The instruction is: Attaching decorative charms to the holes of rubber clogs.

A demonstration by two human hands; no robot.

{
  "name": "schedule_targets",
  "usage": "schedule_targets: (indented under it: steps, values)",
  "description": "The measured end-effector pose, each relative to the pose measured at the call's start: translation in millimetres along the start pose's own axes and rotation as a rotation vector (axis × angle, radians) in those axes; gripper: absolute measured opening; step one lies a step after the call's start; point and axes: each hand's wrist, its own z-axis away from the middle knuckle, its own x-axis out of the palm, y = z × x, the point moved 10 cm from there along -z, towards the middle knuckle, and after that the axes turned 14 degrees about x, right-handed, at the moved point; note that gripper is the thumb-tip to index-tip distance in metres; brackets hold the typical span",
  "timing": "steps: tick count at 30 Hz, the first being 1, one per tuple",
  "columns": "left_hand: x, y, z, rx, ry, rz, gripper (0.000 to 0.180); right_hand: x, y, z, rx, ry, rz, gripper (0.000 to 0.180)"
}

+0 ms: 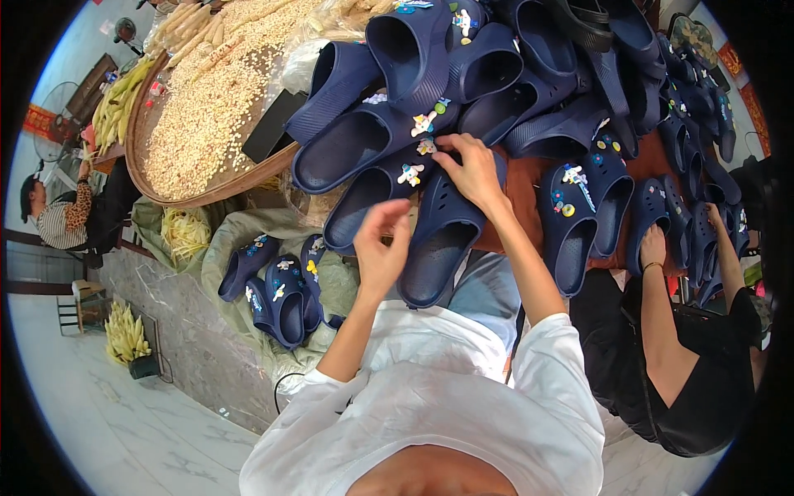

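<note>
Wearing a white shirt (463, 388). Having a navy clog (438, 256) right before the lap, toe turned away. Holding the left hand (382, 244) beside its heel, fingers (385, 215) loosely curved and released. Reaching over the toe with the right hand (473, 172), pinching a small white charm (426, 146). Seeing decorated clogs (288, 310) leftward on a green sack (339, 279), and rightward a co-worker's hand (652, 246) at another clog (637, 223). Facing a heap of clogs (488, 66); beyond, leftward, noticing a round tray (223, 195) of corn kernels (207, 116) and, farther, a seated person (62, 215).
</note>
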Motion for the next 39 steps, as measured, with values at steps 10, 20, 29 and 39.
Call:
schedule_targets:
  steps: [10, 20, 29, 39]
  values:
    - [3.0, -46.0, -43.4, -0.059, -0.098, -0.384, 0.028, 40.6, -51.9, 13.3, -0.213, -0.315, 0.106, 0.050]
    - [5.4, -60.4, -43.6, -0.039, -0.158, -0.439, 0.035, 39.1, -56.8, 19.1, -0.287, -0.352, 0.090, 0.026]
    - [11.9, -77.5, -44.4, -0.034, -0.161, -0.025, 0.034, 23.9, -42.5, 12.4, -0.291, -0.352, -0.132, 0.032]
    - [-2.0, 43.0, -9.8, 0.266, 0.015, -0.373, 0.031, -58.8, 17.0, 14.4, -0.127, 0.137, 0.213, 0.029]
